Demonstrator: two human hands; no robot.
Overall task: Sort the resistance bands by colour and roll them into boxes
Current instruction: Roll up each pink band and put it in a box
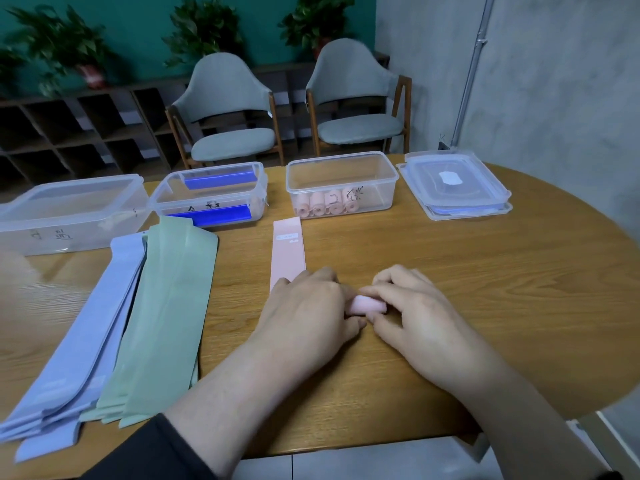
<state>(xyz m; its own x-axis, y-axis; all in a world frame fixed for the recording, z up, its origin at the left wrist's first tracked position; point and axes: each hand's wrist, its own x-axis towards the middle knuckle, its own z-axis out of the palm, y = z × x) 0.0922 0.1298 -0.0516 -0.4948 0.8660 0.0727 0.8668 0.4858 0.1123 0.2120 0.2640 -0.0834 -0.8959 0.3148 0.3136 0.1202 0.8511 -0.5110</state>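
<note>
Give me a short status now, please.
Left hand and right hand both pinch the pink roll. Pink band half rolled, rest flat on table. Nothing in the way.

Bare tabletop (467, 271) extends to the right of the hands and back to the stacked lids (453, 185) at the far right edge. On the left, flat green bands (169, 306) and blue bands (86, 334) cover the near-left surface. Along the far side, three clear boxes stand in a row: an empty box (69, 213), a box with blue bands (211, 195), and a box with pink rolls (341, 183), with narrow gaps between them. A flat pink band (288, 251) occupies the lane from the hands towards the boxes.
</note>
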